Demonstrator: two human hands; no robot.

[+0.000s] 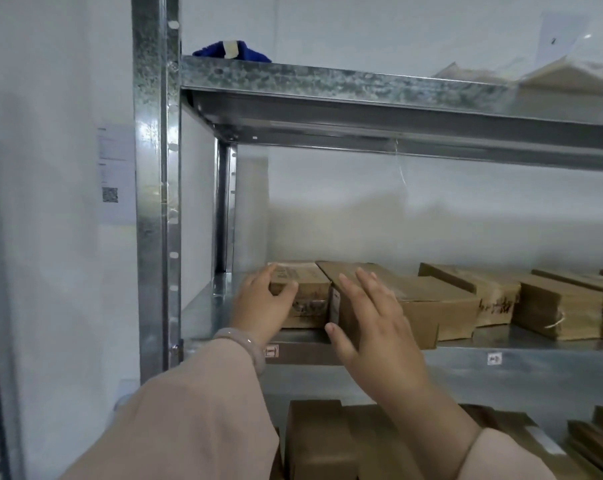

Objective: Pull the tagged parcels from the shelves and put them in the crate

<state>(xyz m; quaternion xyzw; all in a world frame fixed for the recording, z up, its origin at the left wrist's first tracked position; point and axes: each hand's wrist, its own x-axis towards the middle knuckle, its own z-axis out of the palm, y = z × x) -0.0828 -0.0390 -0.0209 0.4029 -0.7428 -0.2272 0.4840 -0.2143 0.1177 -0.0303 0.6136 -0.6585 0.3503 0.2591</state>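
On the middle metal shelf [518, 344] lies a row of brown cardboard parcels. My left hand [263, 303] grips the left front corner of the leftmost parcel [308, 299], fingers over its top and thumb on its front face. My right hand [369, 317] lies with straight fingers on the top of the second parcel [431, 299], thumb at its front left edge beside a white tag [334, 306]. More parcels [494, 292] sit further right along the shelf. No crate is in view.
A steel upright [158, 202] frames the rack's left side, with a white wall and a QR-code paper [114, 174] beyond. A blue cloth item [230, 50] and clear-wrapped packs [552, 74] sit on the upper shelf. Several brown parcels [317, 441] fill the lower shelf.
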